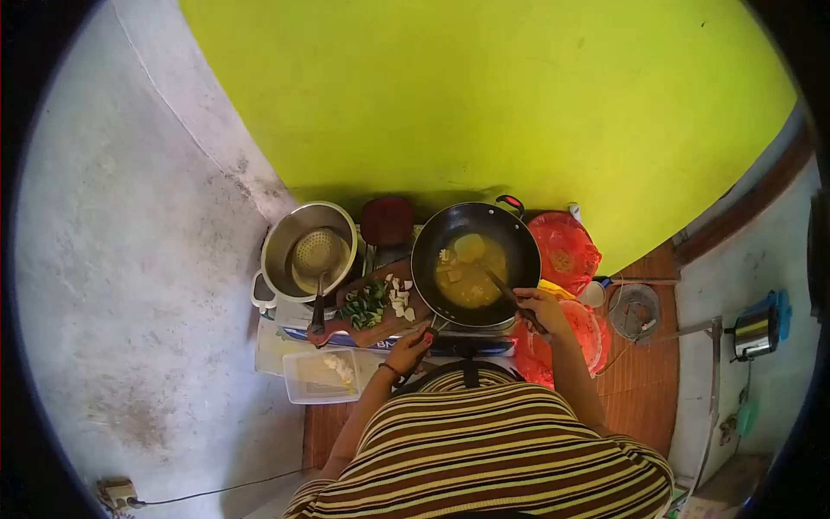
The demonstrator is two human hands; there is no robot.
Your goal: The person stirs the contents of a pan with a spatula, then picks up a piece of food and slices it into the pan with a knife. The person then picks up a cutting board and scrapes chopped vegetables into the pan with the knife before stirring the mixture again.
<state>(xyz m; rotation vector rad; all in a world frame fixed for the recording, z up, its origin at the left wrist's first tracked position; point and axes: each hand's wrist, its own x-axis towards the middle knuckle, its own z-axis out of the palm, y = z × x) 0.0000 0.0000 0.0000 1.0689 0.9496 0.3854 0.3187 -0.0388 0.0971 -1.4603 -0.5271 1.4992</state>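
Note:
A black wok (426,233) stands on the stove with yellow broth (488,290) and pale pieces in it. My left hand (408,353) is closed around the wok's handle (437,325) at the near side. In my right hand (545,311) is the dark handle of a ladle (500,285), its rounded head down in the broth. Left of the wok lies a wooden cutting board (415,303) bearing chopped green leaves (365,304) and white pieces (399,298).
A steel pot (275,251) at the left holds a perforated skimmer (318,251). Nearer me sits a clear plastic container (303,376) with pale bits. Red plastic bags (566,246), a white cup (593,294) and a grey bucket (635,303) stand right. A lime-green wall (484,104) rises behind.

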